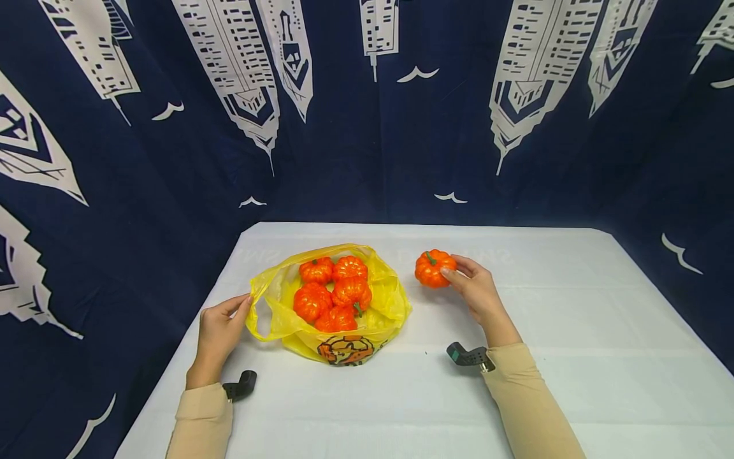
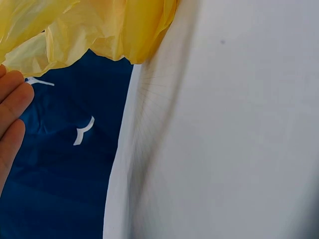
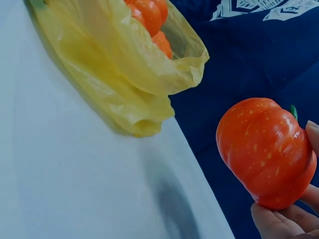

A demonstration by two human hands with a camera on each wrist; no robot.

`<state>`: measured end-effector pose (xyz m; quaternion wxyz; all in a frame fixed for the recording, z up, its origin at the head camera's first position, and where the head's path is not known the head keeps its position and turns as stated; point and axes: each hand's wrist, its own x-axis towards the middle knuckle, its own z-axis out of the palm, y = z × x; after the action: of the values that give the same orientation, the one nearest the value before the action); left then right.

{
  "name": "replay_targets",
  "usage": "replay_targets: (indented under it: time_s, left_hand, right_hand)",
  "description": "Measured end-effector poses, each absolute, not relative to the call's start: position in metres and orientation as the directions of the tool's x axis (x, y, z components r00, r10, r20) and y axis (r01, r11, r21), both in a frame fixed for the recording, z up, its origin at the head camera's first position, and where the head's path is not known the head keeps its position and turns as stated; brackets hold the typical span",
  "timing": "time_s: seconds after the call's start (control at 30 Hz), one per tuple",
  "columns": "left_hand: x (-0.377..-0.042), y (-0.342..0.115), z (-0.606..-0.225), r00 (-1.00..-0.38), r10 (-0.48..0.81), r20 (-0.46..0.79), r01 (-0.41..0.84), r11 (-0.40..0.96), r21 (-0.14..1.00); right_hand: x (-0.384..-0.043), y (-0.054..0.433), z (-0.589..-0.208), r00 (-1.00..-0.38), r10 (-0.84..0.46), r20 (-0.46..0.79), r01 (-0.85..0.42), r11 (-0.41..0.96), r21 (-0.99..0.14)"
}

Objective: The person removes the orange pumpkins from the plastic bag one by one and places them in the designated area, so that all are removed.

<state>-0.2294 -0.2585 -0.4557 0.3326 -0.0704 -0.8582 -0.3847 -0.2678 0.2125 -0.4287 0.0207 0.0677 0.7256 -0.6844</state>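
A yellow plastic bag (image 1: pixel 395 299) lies with its mouth spread, and several small orange pumpkins (image 1: pixel 312 302) with glossy skin are inside it. At its left side my left hand (image 1: pixel 220 331) pinches the bag's handle between thumb and fingers. To the right of the bag, my right hand (image 1: pixel 478 290) holds one more orange pumpkin (image 1: pixel 431 269) with a green stem. In the right wrist view this pumpkin (image 3: pixel 264 152) shows pale flecks, with fingers under it and the thumb near its stem. The left wrist view catches the bag's edge (image 2: pixel 144 30) and several fingers (image 2: pixel 17 102).
The bag stands on a white-covered table (image 1: pixel 573 382). Behind and left of it hangs a dark blue cloth (image 1: pixel 378 153) printed with white buildings and birds. Black wrist mounts (image 1: pixel 467 354) sit at both sleeves.
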Motion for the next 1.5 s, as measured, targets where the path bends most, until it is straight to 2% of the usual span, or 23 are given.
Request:
replay_targets:
  time_s: [0.6, 1.5]
  left_hand:
    - [-0.229, -0.258, -0.455, -0.772, -0.136, 0.621, 0.372, 0.695, 0.615]
    - [-0.229, -0.259, -0.455, -0.777, -0.136, 0.615, 0.367, 0.695, 0.618]
  right_hand:
    - [-0.278, 0.222, -0.451, -0.97, 0.154, -0.189, 0.197, 0.032, -0.98]
    - [-0.281, 0.223, -0.464, -0.968, 0.152, -0.202, 0.207, 0.022, -0.978]
